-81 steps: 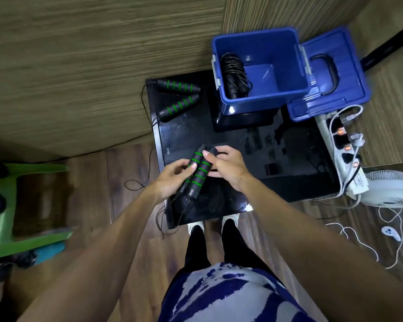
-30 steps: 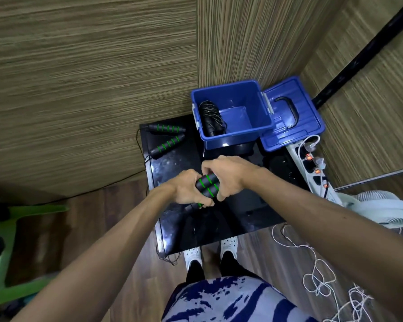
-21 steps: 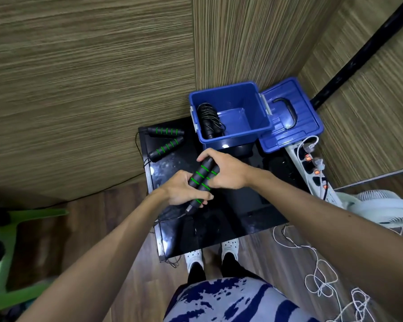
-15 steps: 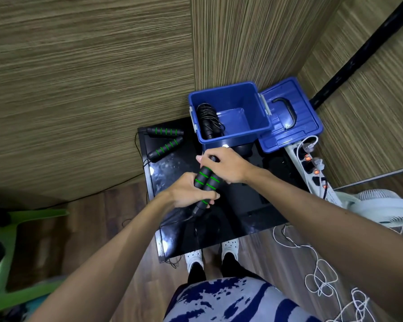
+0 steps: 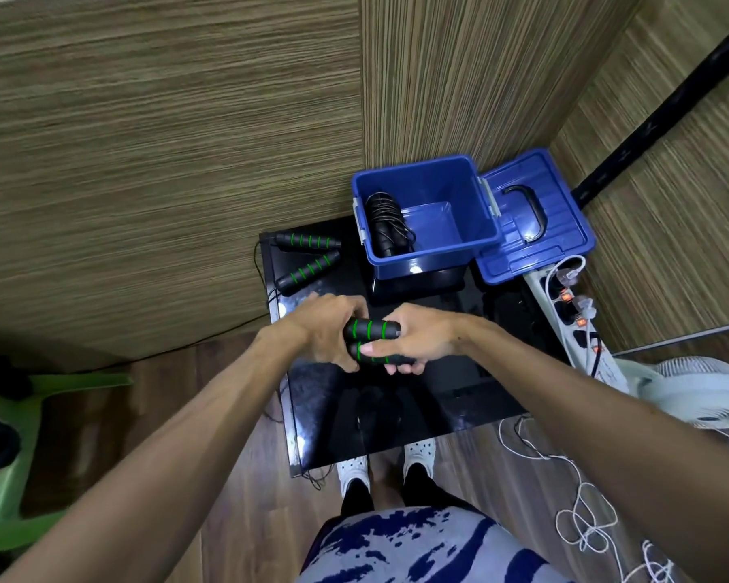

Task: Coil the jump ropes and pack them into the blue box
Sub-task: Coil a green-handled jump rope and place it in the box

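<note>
Both hands, left (image 5: 327, 330) and right (image 5: 413, 339), clamp two cylindrical black foam handles (image 5: 371, 330) ringed green, side by side.

A power strip (image 5: 573, 321) and white fan (image 5: 699, 393) sit at right; a green chair (image 5: 13, 452) stands lower left.

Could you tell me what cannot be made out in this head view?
- Held rope's cord: hidden behind the left hand and right hand gripping the paired handles.
- Packed rope in the blue box: too dark to count its loops.
- Spare handles: cord drops behind the black table edge.
</note>
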Tool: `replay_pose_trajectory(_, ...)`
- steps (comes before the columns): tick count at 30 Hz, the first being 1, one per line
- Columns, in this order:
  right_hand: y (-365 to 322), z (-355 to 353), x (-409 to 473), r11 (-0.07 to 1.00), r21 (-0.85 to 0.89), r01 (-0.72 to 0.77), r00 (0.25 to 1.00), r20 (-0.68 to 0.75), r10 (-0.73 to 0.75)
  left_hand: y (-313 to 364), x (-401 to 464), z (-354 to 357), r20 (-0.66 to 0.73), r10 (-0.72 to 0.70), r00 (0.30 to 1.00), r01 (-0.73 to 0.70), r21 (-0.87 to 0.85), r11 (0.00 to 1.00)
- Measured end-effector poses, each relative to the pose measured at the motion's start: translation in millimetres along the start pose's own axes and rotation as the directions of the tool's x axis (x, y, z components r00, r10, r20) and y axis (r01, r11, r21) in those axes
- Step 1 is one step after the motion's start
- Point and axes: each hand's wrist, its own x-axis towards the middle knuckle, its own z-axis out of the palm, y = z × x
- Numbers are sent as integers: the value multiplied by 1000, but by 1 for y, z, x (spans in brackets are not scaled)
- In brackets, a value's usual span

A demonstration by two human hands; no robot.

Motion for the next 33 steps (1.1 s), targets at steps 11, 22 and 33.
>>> replay_pose_trajectory(11, 16, 45, 6, 784, 574, 236, 955, -285, -80, 16, -25, 33, 290, -363, 885, 272, -957, -102)
replay_pose_trajectory(22, -8, 27, -9, 987, 163, 4, 980, 193, -36, 22, -27, 10, 182, -392, 902, 128, -979, -160)
replay_pose_trajectory(33, -60, 1, 29, 604, -575, 551, 549, -296, -782, 18, -101, -57, 309, -144, 940, 339, -889, 306)
